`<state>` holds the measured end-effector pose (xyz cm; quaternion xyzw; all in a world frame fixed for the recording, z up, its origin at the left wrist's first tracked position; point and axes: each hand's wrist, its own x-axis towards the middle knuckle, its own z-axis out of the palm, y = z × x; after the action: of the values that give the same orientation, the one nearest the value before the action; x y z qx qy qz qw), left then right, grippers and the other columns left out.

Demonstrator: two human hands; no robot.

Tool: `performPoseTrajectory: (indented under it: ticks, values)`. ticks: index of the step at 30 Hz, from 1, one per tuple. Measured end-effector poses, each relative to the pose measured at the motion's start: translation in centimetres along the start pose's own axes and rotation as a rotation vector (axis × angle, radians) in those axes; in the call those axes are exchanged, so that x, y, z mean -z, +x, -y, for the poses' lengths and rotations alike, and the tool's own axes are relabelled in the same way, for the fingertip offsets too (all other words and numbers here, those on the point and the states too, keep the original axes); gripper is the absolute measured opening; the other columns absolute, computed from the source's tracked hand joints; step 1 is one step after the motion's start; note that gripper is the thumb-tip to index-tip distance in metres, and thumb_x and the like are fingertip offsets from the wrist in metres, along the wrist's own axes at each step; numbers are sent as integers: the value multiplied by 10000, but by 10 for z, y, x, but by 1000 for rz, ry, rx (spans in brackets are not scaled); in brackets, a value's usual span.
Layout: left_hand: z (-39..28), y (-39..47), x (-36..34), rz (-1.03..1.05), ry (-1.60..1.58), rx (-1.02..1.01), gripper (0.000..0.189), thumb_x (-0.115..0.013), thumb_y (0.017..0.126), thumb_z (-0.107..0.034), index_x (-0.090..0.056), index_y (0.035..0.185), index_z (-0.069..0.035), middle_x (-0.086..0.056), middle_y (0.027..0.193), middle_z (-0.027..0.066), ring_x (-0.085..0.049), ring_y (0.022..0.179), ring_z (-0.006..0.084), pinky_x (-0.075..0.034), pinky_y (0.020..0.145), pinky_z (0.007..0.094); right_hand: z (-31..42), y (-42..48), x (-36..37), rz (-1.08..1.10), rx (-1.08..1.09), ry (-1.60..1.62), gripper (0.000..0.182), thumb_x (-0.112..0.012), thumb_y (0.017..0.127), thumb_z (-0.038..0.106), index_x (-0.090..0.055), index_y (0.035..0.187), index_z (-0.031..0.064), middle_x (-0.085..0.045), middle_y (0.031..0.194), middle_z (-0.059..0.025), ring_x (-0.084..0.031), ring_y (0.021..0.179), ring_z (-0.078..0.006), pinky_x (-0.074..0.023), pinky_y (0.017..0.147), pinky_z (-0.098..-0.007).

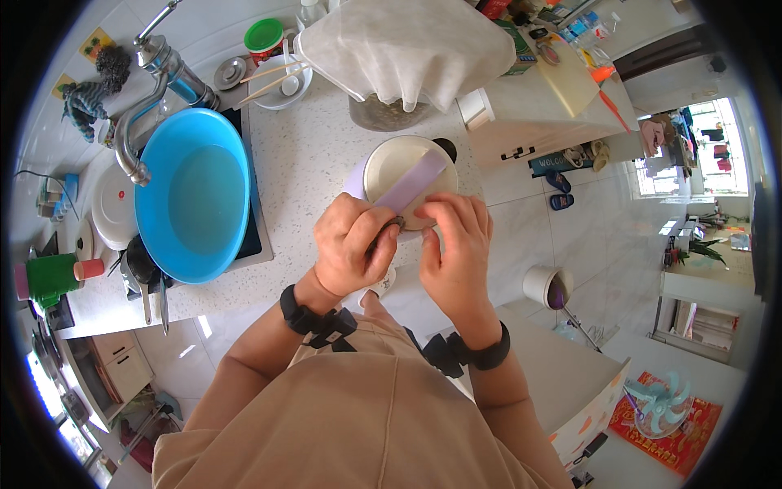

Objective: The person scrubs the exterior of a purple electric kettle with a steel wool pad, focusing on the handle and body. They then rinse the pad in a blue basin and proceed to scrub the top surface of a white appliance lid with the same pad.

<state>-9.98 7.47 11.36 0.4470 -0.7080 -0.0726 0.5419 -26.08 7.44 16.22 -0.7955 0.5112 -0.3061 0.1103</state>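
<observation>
My left hand is closed around a small dark object, mostly hidden by the fingers, so its kind is unclear. Just beyond, a round cream-coloured lid or dish sits near the counter's edge. A flat lavender strip crosses it diagonally, its near end meeting my left knuckles. More lavender shows around the round piece's left side. My right hand hovers at its near right rim, thumb and index finger apart, with nothing visible between them. Black bands circle both wrists.
A blue basin holding water stands at the sink under a metal faucet. A white bowl carries chopsticks and a spoon. Pale cloth drapes over a metal pot. A small bin stands on the floor at right.
</observation>
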Motion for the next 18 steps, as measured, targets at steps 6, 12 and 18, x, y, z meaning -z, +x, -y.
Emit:
performPoseTrajectory:
  ticks: [6, 12, 18]
  values:
    - [-40, 16, 27, 187, -233, 340, 129, -618, 871, -23, -650, 996, -32, -608, 854, 105, -601, 745, 290, -501, 654, 360, 4, -24, 16, 158, -212, 496, 401, -664, 755, -20, -525, 1129, 18, -600, 1017, -122, -591, 946, -308, -483, 826, -381]
    - [-50, 19, 16, 247, -608, 509, 217, -559, 930, -47, -598, 1141, -13, -600, 1027, 118, -609, 894, 238, -489, 806, 318, 3, -28, 19, 334, -372, 844, 505, -696, 820, 45, -452, 1259, -7, -648, 1063, -143, -643, 1009, -270, -501, 880, -366]
    - [-52, 12, 13, 271, -581, 576, 310, -641, 849, 19, -595, 1153, -23, -598, 1042, 105, -606, 924, 217, -487, 809, 298, -18, -37, 29, 211, -516, 917, 116, -649, 891, 34, -555, 940, -12, -602, 844, -27, -523, 788, -62, -457, 735, -234]
